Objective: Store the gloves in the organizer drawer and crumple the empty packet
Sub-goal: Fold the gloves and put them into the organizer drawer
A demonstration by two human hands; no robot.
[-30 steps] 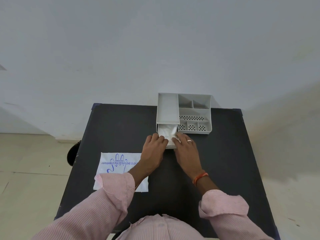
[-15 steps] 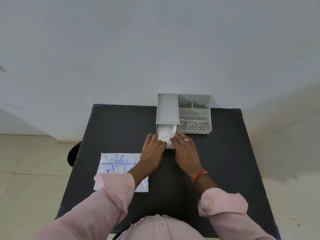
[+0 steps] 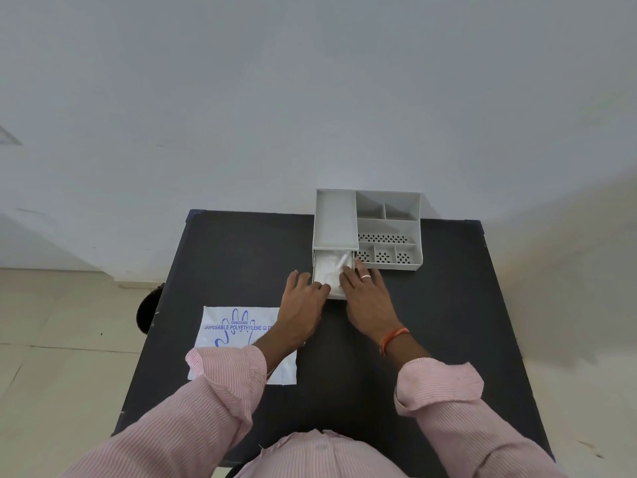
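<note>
A grey organizer (image 3: pixel 387 229) stands at the far middle of the black table (image 3: pixel 448 322). Its drawer (image 3: pixel 336 296) is pulled partway out toward me, and clear folded gloves (image 3: pixel 329 267) lie inside it. My left hand (image 3: pixel 301 305) rests flat at the drawer's front left corner, fingers on its rim. My right hand (image 3: pixel 367 298) lies over the drawer's front right, fingertips touching the gloves. The flat white glove packet (image 3: pixel 238 326) with blue print lies on the table at the left, partly under my left sleeve.
The organizer's open compartments at the right hold nothing that I can see. A dark round object (image 3: pixel 148 310) sits beside the table's left edge, low by the tiled floor. A pale wall rises right behind the table.
The drawer has slid a little way into the organizer, and both hands have moved forward with it. The packet has not moved.
</note>
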